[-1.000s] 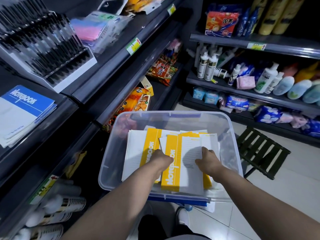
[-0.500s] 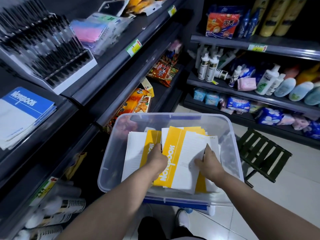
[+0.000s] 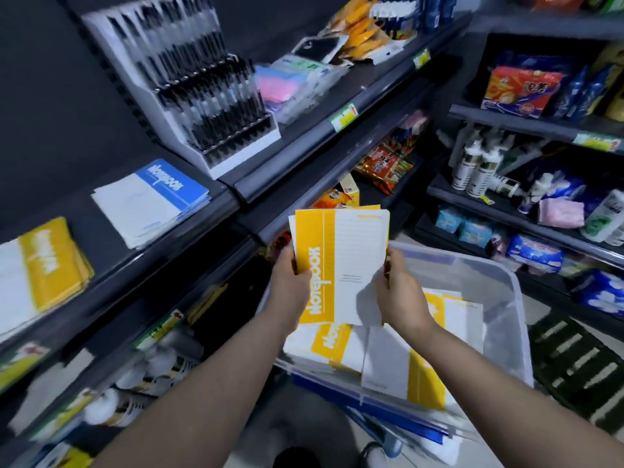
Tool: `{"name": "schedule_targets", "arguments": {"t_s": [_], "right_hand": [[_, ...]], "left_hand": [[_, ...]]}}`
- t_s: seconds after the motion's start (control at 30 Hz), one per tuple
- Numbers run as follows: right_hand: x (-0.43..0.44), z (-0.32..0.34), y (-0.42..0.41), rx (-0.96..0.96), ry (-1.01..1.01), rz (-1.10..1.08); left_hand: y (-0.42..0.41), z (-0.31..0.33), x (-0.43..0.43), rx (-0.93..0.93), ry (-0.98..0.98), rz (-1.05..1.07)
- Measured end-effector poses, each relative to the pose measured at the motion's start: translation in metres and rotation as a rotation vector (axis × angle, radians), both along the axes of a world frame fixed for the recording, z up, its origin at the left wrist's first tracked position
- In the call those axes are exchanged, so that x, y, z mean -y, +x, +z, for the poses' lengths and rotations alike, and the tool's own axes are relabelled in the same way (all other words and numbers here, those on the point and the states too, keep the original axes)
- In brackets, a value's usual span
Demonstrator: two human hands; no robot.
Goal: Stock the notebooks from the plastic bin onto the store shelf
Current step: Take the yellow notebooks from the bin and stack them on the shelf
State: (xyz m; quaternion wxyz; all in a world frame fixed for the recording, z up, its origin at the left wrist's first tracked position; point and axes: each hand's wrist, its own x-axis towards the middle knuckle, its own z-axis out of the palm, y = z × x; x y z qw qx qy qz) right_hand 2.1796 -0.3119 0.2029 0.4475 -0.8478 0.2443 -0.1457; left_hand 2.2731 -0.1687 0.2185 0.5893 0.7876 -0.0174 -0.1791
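Notebooks (image 3: 351, 265) raised above plastic bin (image 3: 503, 292), dark store shelf (image 3: 101, 244) alongside

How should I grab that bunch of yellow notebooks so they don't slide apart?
Pinch the yellow notebooks on their two long side edges, low down, one hand from each side, as the left hand and right hand do now. The bunch is thin, flat and loose, held upright above the plastic bin, so squeezing both edges probably keeps it together.
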Motion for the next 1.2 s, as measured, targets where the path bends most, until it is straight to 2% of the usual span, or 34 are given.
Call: {"name": "schedule_targets", "arguments": {"t_s": [0.2,0.53,0.83,1.07,1.2], "right_hand": [[-0.089,0.072,0.073,0.264,-0.027,0.232],[-0.316,0.159,0.146,0.437,-0.059,0.616],[-0.463,0.146,0.178,0.394,-0.026,0.730],[-0.501,0.139,0.180,0.394,-0.019,0.739],[-0.508,0.126,0.180,0.350,-0.059,0.770]], "left_hand": [[0.035,0.072,-0.098,0.220,-0.082,0.314],[0.032,0.168,-0.333,0.512,-0.037,0.693],[0.034,0.149,-0.475,0.539,-0.046,0.761],[0.042,0.136,-0.518,0.579,-0.067,0.764],[0.042,0.120,-0.526,0.516,-0.064,0.775]]}}
